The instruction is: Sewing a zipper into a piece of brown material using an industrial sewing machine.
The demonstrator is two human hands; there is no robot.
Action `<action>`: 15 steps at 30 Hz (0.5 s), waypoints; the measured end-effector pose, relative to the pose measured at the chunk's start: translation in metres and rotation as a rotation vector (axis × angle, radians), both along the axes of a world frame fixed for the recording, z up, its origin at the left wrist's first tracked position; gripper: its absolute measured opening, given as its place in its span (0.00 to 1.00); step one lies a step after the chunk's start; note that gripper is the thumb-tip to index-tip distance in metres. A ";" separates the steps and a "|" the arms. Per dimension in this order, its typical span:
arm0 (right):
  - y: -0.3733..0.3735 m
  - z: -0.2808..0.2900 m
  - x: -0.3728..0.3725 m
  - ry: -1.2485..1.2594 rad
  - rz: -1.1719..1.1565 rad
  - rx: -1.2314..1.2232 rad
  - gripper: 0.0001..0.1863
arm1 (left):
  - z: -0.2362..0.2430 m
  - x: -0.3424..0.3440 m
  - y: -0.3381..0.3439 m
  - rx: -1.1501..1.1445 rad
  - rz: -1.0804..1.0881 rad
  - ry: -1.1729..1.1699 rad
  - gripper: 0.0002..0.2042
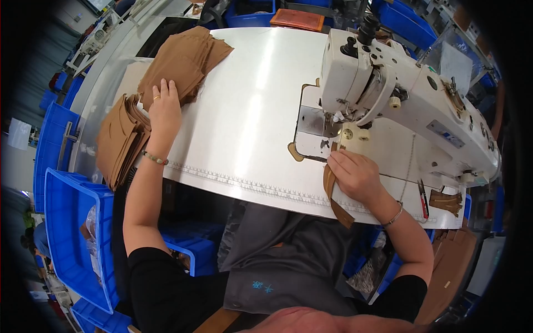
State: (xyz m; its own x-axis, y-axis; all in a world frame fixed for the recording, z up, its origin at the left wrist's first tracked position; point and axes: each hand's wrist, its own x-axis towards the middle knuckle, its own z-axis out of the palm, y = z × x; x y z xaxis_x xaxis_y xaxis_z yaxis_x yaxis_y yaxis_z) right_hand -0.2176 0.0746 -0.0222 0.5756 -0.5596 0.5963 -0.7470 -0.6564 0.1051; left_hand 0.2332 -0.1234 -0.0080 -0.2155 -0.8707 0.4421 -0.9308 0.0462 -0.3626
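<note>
My left hand (165, 110) lies on the near edge of a stack of brown fabric pieces (180, 61), fingers stretched out over the top piece. Beside it, to the left, a second stack of brown fabric pieces (117, 141) hangs partly over the table's edge. My right hand (355, 176) is closed on a brown strip that looks like a zipper (329, 188). One end of the zipper is by the needle area of the white sewing machine (355, 72). Its other end dangles past the table's front edge.
The white table (244, 111) has a ruler printed along its front edge. At right lie a red-and-black slim tool (423, 198) and a bundle of short brown strips (446, 202). Blue bins (78, 238) stand at left. An orange tray (297, 19) sits behind the table.
</note>
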 end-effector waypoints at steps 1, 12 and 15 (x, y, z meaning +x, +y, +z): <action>0.000 0.000 -0.001 -0.007 0.004 0.005 0.14 | 0.007 0.000 0.003 0.079 0.039 0.001 0.27; 0.004 0.001 -0.006 -0.036 -0.005 0.047 0.18 | 0.065 -0.079 0.098 1.274 -0.147 1.831 0.19; 0.002 0.011 -0.002 -0.082 0.059 0.069 0.19 | 0.034 -0.111 0.134 1.586 -0.137 1.849 0.24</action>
